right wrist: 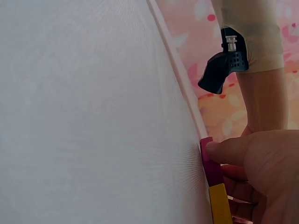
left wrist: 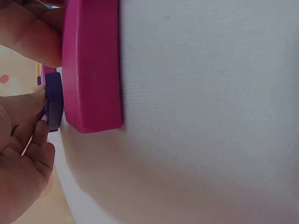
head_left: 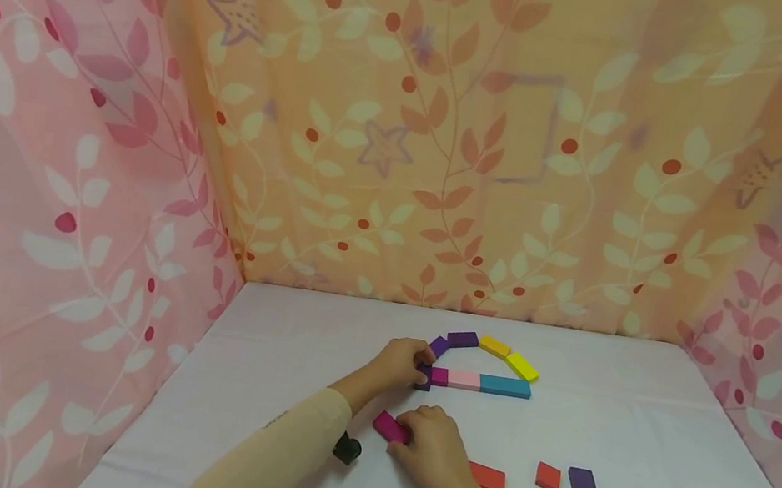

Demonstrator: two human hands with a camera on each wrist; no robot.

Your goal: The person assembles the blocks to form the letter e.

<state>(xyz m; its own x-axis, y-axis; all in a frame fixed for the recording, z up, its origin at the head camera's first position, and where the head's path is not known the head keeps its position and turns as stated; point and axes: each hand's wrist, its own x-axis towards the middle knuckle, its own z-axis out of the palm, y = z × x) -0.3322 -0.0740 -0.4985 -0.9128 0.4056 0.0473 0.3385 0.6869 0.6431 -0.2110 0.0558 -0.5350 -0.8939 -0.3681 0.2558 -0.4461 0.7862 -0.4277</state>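
Block (head_left: 388, 426) (oblong, magenta) in right fingers (head_left: 430, 421)

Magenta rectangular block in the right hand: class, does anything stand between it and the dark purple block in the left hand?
Nothing visible does: bare white tabletop separates the magenta block in the right hand from the dark purple block in the left hand.

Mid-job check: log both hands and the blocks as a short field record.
left hand: pinches dark purple block at the row's left end
right hand: holds magenta block; amber block shows next to it in right wrist view
rest of row, left to right: magenta piece, pink piece, teal piece
arc beyond row, left to right: purple piece, deep purple piece, orange-yellow piece, yellow piece
lying apart: long red block (partly hidden), small red block, small purple block
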